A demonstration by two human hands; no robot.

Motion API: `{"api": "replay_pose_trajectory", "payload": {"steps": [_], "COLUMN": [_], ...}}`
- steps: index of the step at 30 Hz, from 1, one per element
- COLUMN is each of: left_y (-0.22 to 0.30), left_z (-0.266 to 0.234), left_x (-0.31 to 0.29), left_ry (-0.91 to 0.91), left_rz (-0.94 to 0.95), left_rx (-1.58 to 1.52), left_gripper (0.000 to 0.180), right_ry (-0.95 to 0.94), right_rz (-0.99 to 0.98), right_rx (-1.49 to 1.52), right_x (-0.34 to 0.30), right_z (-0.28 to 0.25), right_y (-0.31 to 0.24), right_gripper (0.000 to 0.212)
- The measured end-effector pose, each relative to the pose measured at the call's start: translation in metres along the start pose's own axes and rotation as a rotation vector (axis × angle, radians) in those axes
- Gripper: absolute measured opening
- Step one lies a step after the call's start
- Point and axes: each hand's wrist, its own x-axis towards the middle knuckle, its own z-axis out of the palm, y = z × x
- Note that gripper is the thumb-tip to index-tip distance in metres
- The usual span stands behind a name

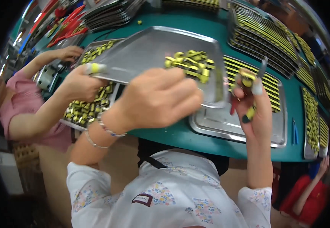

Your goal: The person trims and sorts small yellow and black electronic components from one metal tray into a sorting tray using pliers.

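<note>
Left hand [161, 98] nearest: knuckles up beside the near edge of the raised metal tray [142, 53], fingers curled in, tips hidden; can't tell if it has hold of anything. From left: loose yellow-black parts [85, 110], then a co-worker's hand [83, 85], one digit covered white and yellow, at the raised tray's left end. Toward that tray's right end: small heap of yellow-black pieces [195, 62]. Right hand [250, 93] is pinched closed on one yellow-black part [247, 79], pointed metal tool [264, 68] sticking up beside it. Behind: lower tray [218, 121], striped rows [271, 91] in it. Far right of that: blue tool [295, 133] on green table [165, 136].
</note>
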Motion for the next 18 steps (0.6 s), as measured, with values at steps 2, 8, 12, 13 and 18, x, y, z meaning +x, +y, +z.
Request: {"api": "replay_pose_trajectory", "payload": {"steps": [2,8,12,13,18], "left_y": [-0.013,-0.040,-0.046,-0.046,-0.046], "left_z": [-0.012,-0.050,-0.083,-0.095,-0.127], "left_x": [0.000,-0.018,-0.045,-0.054,-0.102], "left_ry": [-0.048,-0.087,-0.131,-0.160,-0.353], "left_rz": [-0.011,-0.062,-0.064,-0.083,-0.153], "left_rx": [0.039,0.282,0.351,0.384,0.395], "left_gripper": [0.021,0.027,0.027,0.027,0.024], "right_ry": [-0.193,-0.185,-0.245,-0.242,-0.199], "right_rz": [0.042,-0.003,0.091,0.092,0.169], "right_rx": [-0.127,-0.141,-0.252,-0.281,-0.242], "right_x": [0.019,0.047,0.042,0.039,0.028], "right_z": [-0.001,0.039,0.040,0.038,0.016], "right_y": [-0.007,0.003,0.011,0.016,0.021], "right_gripper": [0.047,0.036,0.034,0.033,0.038]}}
